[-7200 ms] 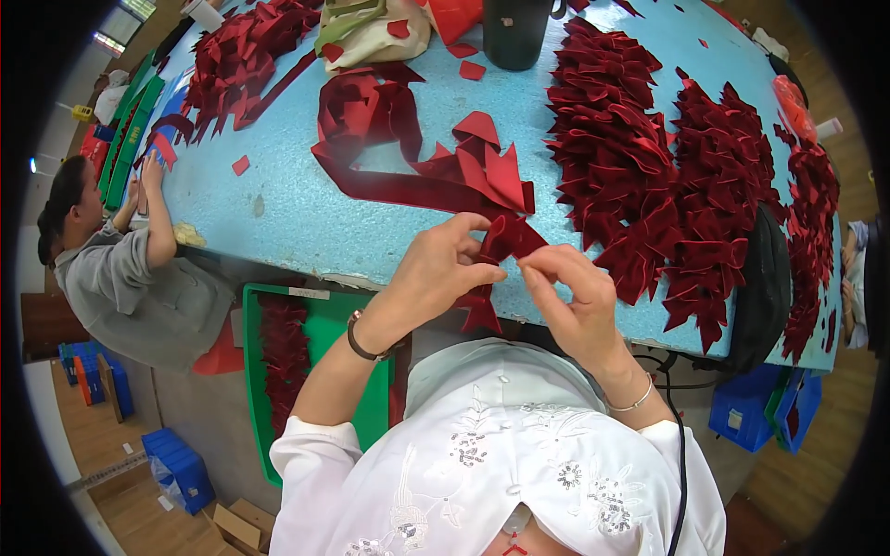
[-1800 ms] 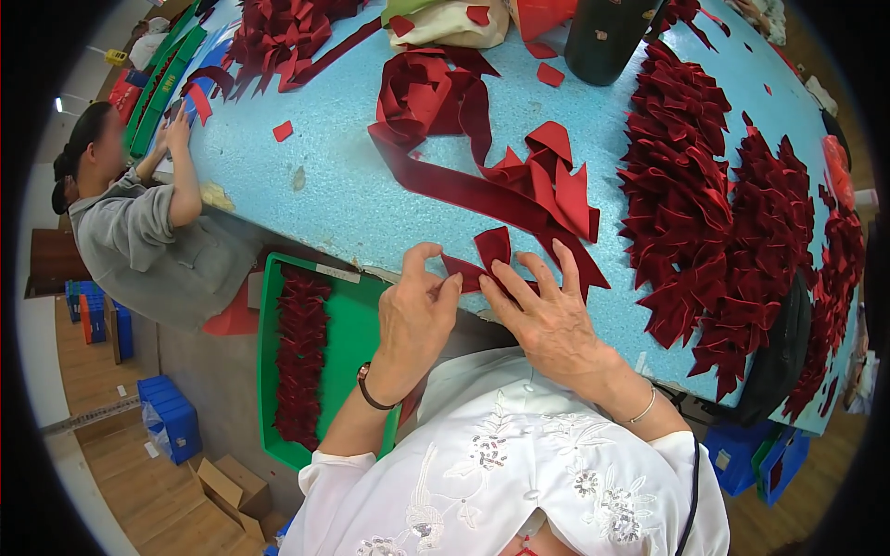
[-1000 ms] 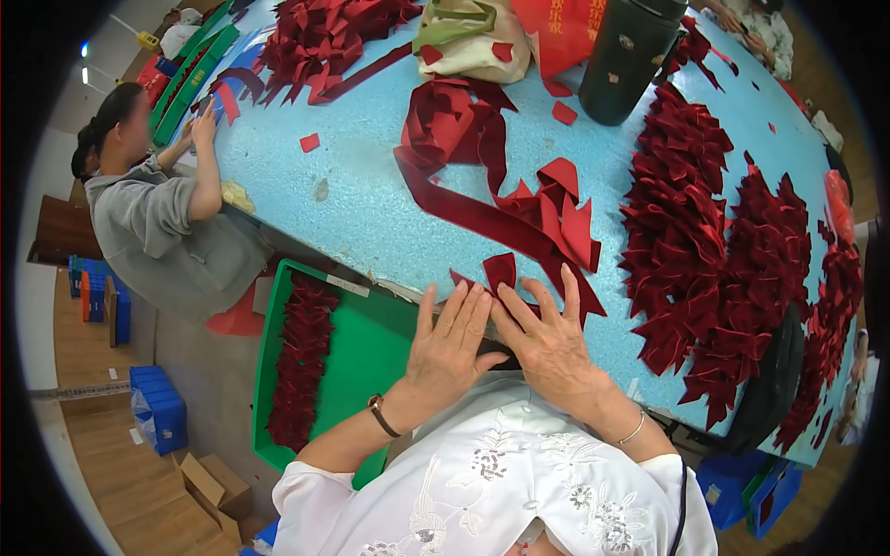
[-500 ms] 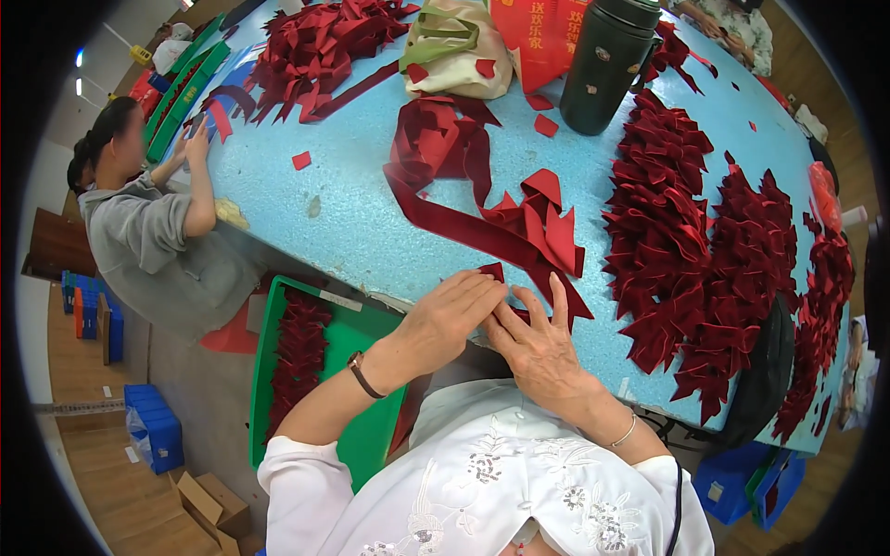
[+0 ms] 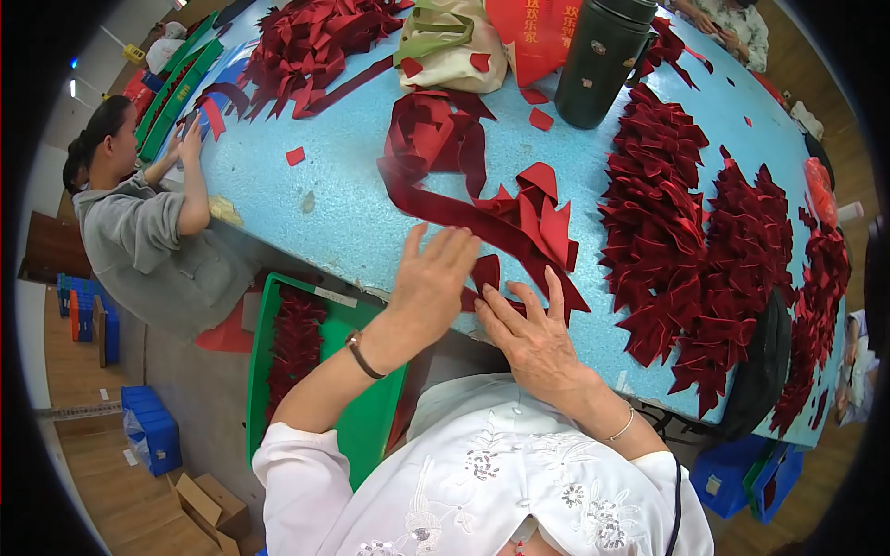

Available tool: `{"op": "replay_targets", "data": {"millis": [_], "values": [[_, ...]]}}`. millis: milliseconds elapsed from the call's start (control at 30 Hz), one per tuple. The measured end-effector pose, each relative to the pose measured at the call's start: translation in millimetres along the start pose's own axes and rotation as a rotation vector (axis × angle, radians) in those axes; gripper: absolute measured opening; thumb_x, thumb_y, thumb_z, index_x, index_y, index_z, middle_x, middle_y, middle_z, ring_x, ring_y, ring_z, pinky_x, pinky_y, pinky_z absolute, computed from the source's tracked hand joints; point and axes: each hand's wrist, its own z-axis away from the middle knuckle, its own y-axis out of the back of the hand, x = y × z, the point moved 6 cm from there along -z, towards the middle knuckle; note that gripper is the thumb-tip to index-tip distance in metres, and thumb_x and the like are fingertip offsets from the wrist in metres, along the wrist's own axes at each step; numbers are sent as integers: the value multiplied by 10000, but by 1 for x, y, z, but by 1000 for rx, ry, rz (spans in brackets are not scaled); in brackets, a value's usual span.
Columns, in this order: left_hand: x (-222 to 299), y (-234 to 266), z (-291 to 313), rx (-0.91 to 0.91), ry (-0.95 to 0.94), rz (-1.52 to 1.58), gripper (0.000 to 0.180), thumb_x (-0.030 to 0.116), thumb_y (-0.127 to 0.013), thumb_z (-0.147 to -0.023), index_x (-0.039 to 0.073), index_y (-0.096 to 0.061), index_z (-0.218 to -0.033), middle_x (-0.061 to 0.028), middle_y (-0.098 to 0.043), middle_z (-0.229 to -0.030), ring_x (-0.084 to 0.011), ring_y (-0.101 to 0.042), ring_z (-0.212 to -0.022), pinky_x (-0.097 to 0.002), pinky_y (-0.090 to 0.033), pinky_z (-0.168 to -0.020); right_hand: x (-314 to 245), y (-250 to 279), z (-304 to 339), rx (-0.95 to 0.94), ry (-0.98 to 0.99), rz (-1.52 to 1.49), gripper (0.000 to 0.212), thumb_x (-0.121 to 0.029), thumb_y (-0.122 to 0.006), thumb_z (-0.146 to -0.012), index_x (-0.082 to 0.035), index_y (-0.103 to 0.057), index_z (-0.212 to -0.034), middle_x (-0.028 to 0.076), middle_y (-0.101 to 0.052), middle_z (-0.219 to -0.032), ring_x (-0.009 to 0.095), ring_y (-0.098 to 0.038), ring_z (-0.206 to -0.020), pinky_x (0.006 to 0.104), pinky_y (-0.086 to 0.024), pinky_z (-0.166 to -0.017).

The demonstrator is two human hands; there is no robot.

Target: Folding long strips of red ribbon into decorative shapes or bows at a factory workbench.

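Note:
My left hand [image 5: 434,280] is raised just off the table's front edge. Its fingers are stretched out and hold nothing. To its right, my right hand [image 5: 530,335] has its leading fingertips on a folded dark red velvet ribbon [image 5: 486,270] at the table edge. Its other fingers spread away, and its thumb is hidden. A long dark red ribbon strip [image 5: 445,221] runs across the table just beyond both hands. Several brighter red cut ribbon pieces [image 5: 547,222] lie loosely heaped past my right hand.
Layered red ribbon rows [image 5: 654,222] cover the right side of the blue table [image 5: 343,199]. A dark bottle [image 5: 601,69] and a cream bag [image 5: 464,65] stand at the back. Left of my lap is a green tray [image 5: 366,422]. A co-worker [image 5: 148,218] sits at the left.
My left hand has lifted off the ribbon and moved left and away from me, its fingers now extended. The right hand stays at the folded ribbon, which is now more exposed.

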Motion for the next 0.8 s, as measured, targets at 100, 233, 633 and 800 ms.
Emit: {"op": "replay_targets", "data": {"millis": [100, 233, 633, 800], "values": [[-12, 11, 1, 93, 102, 20, 356, 3, -612, -676, -32, -572, -1029, -144, -587, -1038, -305, -558, -971, -418, -428, -890, 0, 1, 1, -3, 0, -27, 484, -7, -590, -704, 2, -560, -1187, 108, -528, -1256, 305, -451, -1130, 634, -170, -1058], [-16, 15, 1, 98, 215, 342, 272, -58, -557, -726, -38, -603, -994, -179, -614, -984, -334, -591, -909, -430, -454, -836, 0, -1, 4, 14, -19, -18, 475, -11, -596, -704, 3, -564, -1177, 107, -529, -1248, 305, -447, -1146, 637, -165, -1058], [26, -14, 9, -64, -118, 90, 436, 4, -620, -676, -52, -553, -1104, -153, -590, -1129, -286, -546, -1122, -453, -356, -1044, 5, 0, 2, 33, -28, -17, 465, 3, -592, -693, 12, -568, -1157, 110, -541, -1194, 313, -442, -1158, 645, -158, -1055], [18, -11, 16, 4, -13, 66, 419, -17, -587, -698, -64, -543, -1112, -172, -582, -1141, -295, -553, -1102, -461, -347, -1046, -6, -3, 1, 10, 33, 30, 469, 13, -584, -693, 13, -560, -1162, 124, -536, -1210, 325, -439, -1167, 633, -162, -1061]]}}
